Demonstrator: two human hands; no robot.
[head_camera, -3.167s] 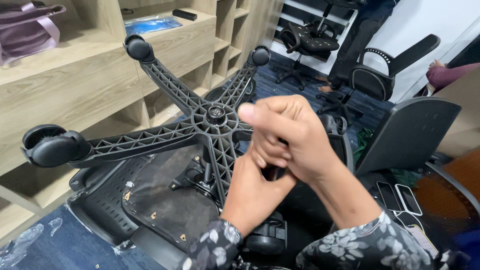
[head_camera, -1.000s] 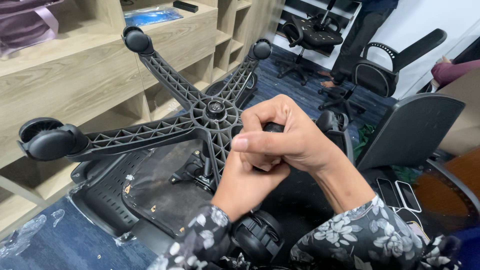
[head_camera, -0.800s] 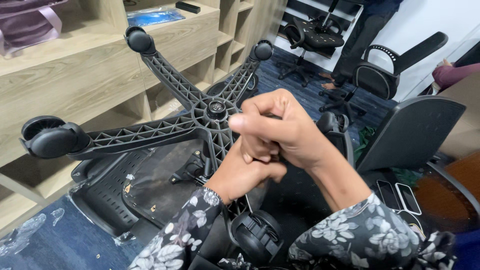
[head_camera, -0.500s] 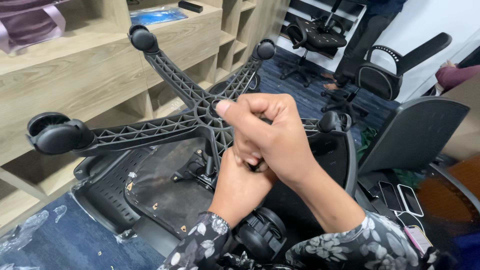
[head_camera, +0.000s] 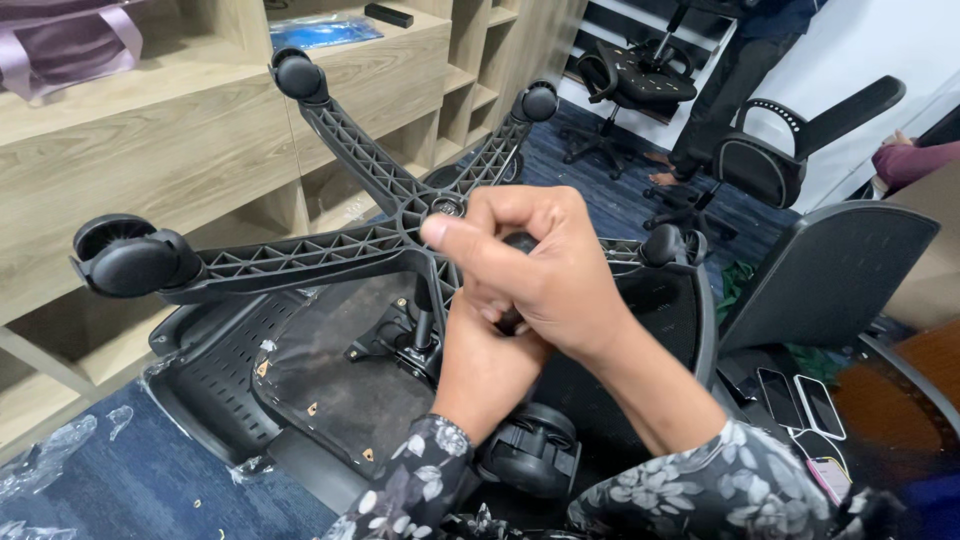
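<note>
A small dark part is gripped by both hands.
The right hand (head_camera: 540, 270) is clenched over the left hand (head_camera: 485, 350); the part is mostly hidden above the chair base (head_camera: 300, 255).

Both hands (head_camera: 520, 290) around chair base (head_camera: 330, 250)

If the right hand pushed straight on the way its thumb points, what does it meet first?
Most likely the hub of the black star base: the right hand has its thumb tip right beside it, pointing left. Depth is unclear, so it may pass just in front.
</note>
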